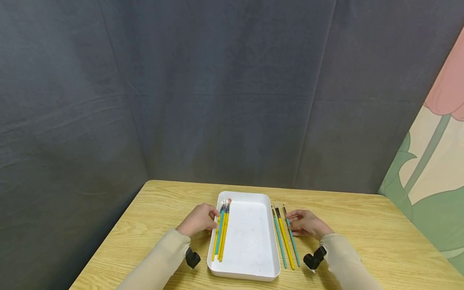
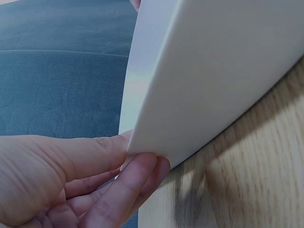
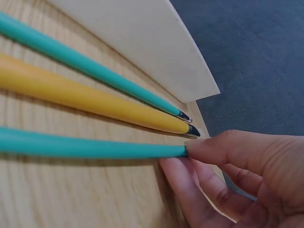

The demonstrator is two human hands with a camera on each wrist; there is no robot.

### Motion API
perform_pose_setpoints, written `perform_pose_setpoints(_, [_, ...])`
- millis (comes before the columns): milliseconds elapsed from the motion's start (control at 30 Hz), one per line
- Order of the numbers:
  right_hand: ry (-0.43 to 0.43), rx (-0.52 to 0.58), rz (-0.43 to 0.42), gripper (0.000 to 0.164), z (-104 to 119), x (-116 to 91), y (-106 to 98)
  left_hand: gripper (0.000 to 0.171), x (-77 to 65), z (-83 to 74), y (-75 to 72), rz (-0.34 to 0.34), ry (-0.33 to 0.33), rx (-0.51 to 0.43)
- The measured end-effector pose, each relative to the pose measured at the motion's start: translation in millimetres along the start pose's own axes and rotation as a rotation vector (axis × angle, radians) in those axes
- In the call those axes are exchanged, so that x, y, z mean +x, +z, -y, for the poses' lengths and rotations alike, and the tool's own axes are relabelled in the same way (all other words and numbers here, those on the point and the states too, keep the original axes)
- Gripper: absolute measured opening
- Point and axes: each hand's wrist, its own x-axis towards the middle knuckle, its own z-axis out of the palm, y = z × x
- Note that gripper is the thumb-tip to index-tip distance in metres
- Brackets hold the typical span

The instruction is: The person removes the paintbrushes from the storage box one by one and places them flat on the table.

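Note:
My left hand (image 1: 200, 218) pinches the left rim of a white tray (image 1: 250, 237), thumb over the edge and fingers against the outer wall (image 2: 199, 90) in the left wrist view. Several yellow and teal paintbrushes (image 1: 222, 233) lie along the tray's left side, bristles toward the back. To the right of the tray, my right hand (image 1: 308, 223) pinches a teal paintbrush (image 3: 95, 147) near its ferrule between thumb and fingers. Beside it on the table lie a yellow paintbrush (image 3: 90, 101) and another teal paintbrush (image 3: 95, 69), the latter closest to the tray.
A light wooden table (image 1: 380, 233) carries everything and ends at a dark grey curtain (image 1: 224, 100) behind. On the far right stands a wall panel painted with a flower (image 1: 435, 161). Each wrist wears a small black camera mount (image 1: 314, 258).

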Motion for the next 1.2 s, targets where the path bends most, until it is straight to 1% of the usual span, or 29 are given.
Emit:
perform_pose_setpoints(233, [0.023, -0.060, -0.039, 0.042, 2.5, -0.1, 4.8, 0.029, 1.4, -0.3, -0.7, 0.000, 0.004, 0.005])
perform_pose_setpoints(500, [0.046, -0.091, -0.107, 0.040, 1.8, 1.8, 9.4, 0.029, 2.0, 0.2, -0.1, -0.001, 0.003, 0.010])
perform_pose_setpoints(733, [0.020, -0.102, -0.093, 0.039, 1.3, 3.5, 8.8, 0.029, 2.5, -0.1, -0.6, -0.003, -0.003, 0.005])
perform_pose_setpoints(1000, [0.044, -0.134, -0.116, 0.038, 0.7, 6.4, 9.7, 0.029, 3.8, 1.4, -0.6, -0.002, 0.003, 0.006])
perform_pose_setpoints(1200, [0.057, -0.140, -0.116, 0.038, 1.1, 5.9, 10.4, 0.029, 2.8, 0.3, -0.5, -0.001, -0.002, 0.009])
